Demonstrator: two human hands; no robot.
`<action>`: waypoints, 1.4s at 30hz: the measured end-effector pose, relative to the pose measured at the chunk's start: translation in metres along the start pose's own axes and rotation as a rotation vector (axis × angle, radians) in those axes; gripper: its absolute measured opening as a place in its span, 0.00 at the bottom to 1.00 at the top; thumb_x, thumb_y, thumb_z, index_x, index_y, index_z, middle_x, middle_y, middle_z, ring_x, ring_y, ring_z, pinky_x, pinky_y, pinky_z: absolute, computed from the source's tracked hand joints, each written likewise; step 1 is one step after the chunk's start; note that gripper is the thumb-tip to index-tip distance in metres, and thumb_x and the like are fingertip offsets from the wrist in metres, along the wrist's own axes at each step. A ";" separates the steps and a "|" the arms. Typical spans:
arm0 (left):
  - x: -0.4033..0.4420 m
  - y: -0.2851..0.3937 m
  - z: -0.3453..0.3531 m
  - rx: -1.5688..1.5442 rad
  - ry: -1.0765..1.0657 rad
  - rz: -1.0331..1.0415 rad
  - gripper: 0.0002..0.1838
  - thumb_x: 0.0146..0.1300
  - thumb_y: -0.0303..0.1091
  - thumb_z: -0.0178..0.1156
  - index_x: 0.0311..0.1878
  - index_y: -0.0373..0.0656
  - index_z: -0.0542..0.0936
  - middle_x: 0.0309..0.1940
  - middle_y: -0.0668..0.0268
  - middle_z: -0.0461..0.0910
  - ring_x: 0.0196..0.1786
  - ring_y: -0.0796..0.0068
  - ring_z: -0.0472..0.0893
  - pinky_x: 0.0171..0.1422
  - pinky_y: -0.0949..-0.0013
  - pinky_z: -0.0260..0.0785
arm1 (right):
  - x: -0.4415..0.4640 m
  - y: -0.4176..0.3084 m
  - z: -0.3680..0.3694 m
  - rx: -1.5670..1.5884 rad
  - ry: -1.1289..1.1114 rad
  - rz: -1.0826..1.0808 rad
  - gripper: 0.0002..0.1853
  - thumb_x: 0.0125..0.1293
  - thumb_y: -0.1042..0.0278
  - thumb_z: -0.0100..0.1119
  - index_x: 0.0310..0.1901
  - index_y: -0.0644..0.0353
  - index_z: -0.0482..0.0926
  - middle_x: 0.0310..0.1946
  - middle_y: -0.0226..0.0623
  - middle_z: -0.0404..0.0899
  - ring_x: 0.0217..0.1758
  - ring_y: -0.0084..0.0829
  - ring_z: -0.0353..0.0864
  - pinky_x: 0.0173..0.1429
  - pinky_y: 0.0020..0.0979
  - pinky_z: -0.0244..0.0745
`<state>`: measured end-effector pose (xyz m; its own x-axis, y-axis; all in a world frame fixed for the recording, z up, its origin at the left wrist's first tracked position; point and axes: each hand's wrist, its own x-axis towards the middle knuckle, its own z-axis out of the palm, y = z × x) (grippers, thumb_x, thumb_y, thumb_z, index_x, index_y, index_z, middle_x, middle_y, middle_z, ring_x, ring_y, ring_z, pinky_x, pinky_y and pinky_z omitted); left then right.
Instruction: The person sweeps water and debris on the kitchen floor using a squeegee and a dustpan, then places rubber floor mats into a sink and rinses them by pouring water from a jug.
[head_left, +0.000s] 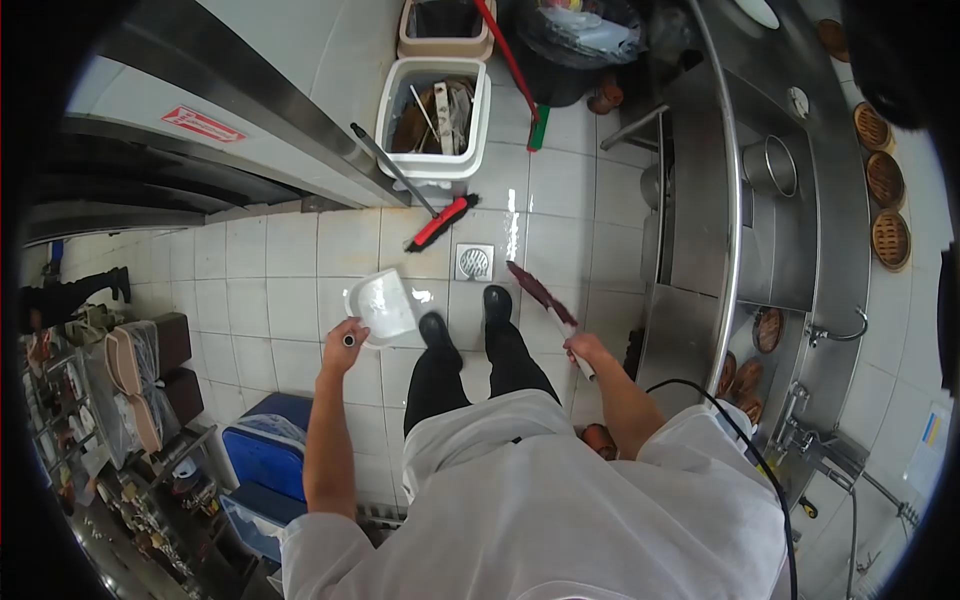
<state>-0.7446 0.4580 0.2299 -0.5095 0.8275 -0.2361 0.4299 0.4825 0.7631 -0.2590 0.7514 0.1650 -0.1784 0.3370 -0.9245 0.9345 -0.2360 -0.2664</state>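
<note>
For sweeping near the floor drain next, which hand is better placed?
Probably the right hand: it holds the brush, whose bristled end appears close to the floor drain in this view. The left hand is occupied with the dustpan.

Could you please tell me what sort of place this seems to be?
Probably a commercial kitchen, judging by the long metal sink, the metal pot and the floor drain.

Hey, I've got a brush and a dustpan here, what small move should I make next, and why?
Perhaps bring the brush toward the dustpan, since your right hand holds one, your left hand the other, and they're apart.
</note>
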 end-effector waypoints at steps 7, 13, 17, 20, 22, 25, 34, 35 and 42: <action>-0.028 -0.157 -0.057 -0.823 0.726 -0.500 0.15 0.65 0.34 0.63 0.52 0.39 0.78 0.42 0.64 0.82 0.49 0.69 0.80 0.57 0.67 0.71 | -0.030 -0.024 -0.005 0.236 0.051 0.156 0.17 0.61 0.62 0.56 0.19 0.65 0.78 0.17 0.40 0.78 0.18 0.33 0.77 0.28 0.40 0.73; -0.046 -0.140 -0.074 -0.727 0.714 -0.763 0.28 0.65 0.39 0.63 0.65 0.44 0.66 0.62 0.62 0.72 0.64 0.69 0.71 0.63 0.65 0.66 | -0.035 -0.023 0.016 0.529 0.076 0.267 0.11 0.65 0.66 0.53 0.27 0.63 0.73 0.16 0.36 0.72 0.14 0.32 0.72 0.20 0.37 0.68; -0.060 -0.158 -0.074 -0.952 0.730 -0.798 0.33 0.63 0.38 0.65 0.68 0.45 0.63 0.65 0.61 0.69 0.68 0.66 0.67 0.68 0.60 0.65 | -0.036 -0.048 0.021 0.758 0.143 0.285 0.10 0.65 0.67 0.51 0.27 0.62 0.73 0.16 0.36 0.72 0.14 0.32 0.71 0.20 0.37 0.68; -0.058 -0.137 -0.084 -0.985 0.802 -0.909 0.35 0.64 0.37 0.63 0.71 0.43 0.60 0.68 0.58 0.64 0.69 0.62 0.66 0.66 0.55 0.66 | -0.045 -0.059 0.022 0.747 0.211 0.287 0.12 0.61 0.69 0.52 0.22 0.64 0.75 0.17 0.40 0.75 0.17 0.36 0.76 0.25 0.42 0.72; -0.057 -0.138 -0.089 -1.007 0.836 -0.940 0.35 0.64 0.36 0.62 0.71 0.44 0.59 0.68 0.57 0.64 0.70 0.59 0.66 0.66 0.55 0.67 | -0.031 -0.056 0.016 0.062 0.178 0.003 0.12 0.56 0.70 0.52 0.19 0.66 0.78 0.18 0.44 0.79 0.21 0.38 0.80 0.31 0.43 0.75; -0.045 -0.146 -0.083 -1.073 0.866 -1.089 0.36 0.64 0.34 0.61 0.73 0.45 0.57 0.69 0.57 0.63 0.69 0.55 0.66 0.64 0.55 0.69 | -0.026 -0.101 0.004 -0.438 0.011 -0.202 0.11 0.48 0.71 0.52 0.19 0.66 0.82 0.21 0.48 0.82 0.28 0.41 0.85 0.37 0.42 0.77; -0.010 -0.013 0.024 -0.272 0.291 -0.512 0.31 0.58 0.33 0.67 0.63 0.34 0.69 0.53 0.51 0.76 0.53 0.61 0.79 0.52 0.66 0.75 | 0.010 -0.227 0.032 0.039 -0.189 -0.067 0.12 0.56 0.71 0.49 0.28 0.73 0.79 0.19 0.43 0.79 0.21 0.35 0.81 0.25 0.36 0.76; -0.011 0.019 0.028 -0.284 0.336 -0.552 0.31 0.58 0.33 0.67 0.63 0.34 0.69 0.53 0.51 0.76 0.53 0.61 0.79 0.52 0.66 0.75 | 0.014 -0.230 0.033 -0.015 -0.218 -0.075 0.12 0.56 0.71 0.49 0.28 0.73 0.79 0.19 0.43 0.79 0.21 0.35 0.81 0.25 0.36 0.76; -0.120 0.058 0.092 -0.553 0.371 -0.944 0.32 0.57 0.35 0.68 0.64 0.36 0.70 0.55 0.53 0.77 0.52 0.65 0.80 0.53 0.67 0.74 | 0.019 -0.287 0.035 0.039 -0.467 -0.051 0.09 0.64 0.64 0.55 0.33 0.61 0.74 0.22 0.31 0.75 0.19 0.24 0.74 0.19 0.29 0.70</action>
<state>-0.5900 0.4132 0.2475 -0.6811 0.0245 -0.7317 -0.5774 0.5965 0.5575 -0.5413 0.7932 0.2137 -0.3511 -0.0947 -0.9316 0.9105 -0.2666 -0.3160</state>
